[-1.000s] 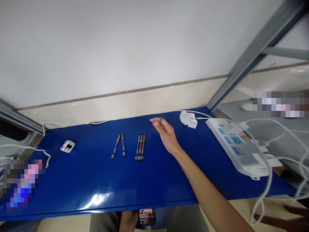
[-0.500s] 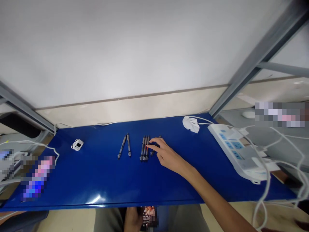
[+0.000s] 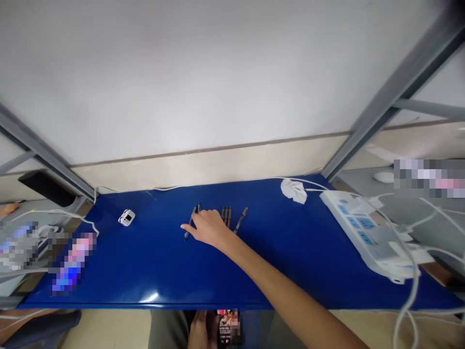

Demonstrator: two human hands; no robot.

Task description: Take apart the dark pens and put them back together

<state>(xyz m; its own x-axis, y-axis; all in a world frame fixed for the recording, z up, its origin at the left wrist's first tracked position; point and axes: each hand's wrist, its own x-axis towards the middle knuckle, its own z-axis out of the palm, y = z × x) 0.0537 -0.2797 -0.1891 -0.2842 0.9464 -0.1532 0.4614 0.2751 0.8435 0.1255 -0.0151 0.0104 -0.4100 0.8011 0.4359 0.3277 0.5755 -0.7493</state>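
Observation:
My right hand (image 3: 209,227) is stretched over the middle of the blue table (image 3: 145,266), palm down. Its thumb points left, apart from the bent fingers, close above a dark pen (image 3: 187,234). A second pen (image 3: 198,207) beside that one is mostly covered by the hand. Just right of my fingers, several dark pens (image 3: 226,213) lie side by side, their near ends hidden. A separate grey pen (image 3: 242,218) slants beyond them. Under the table edge, my left hand (image 3: 199,332) rests at my lap beside a dark printed item (image 3: 228,328); its fingers are unclear.
A small white device (image 3: 127,217) lies at the left, with a blurred-out phone-like object (image 3: 74,264) nearer the edge. At the back right are a crumpled white tissue (image 3: 294,190) and a large white power strip (image 3: 363,232) with cables. Metal posts (image 3: 378,126) flank the table.
My right hand has moved left, from the right-hand pen across the row to the left pair. The slanted pen on the right is now uncovered. The view has shifted slightly.

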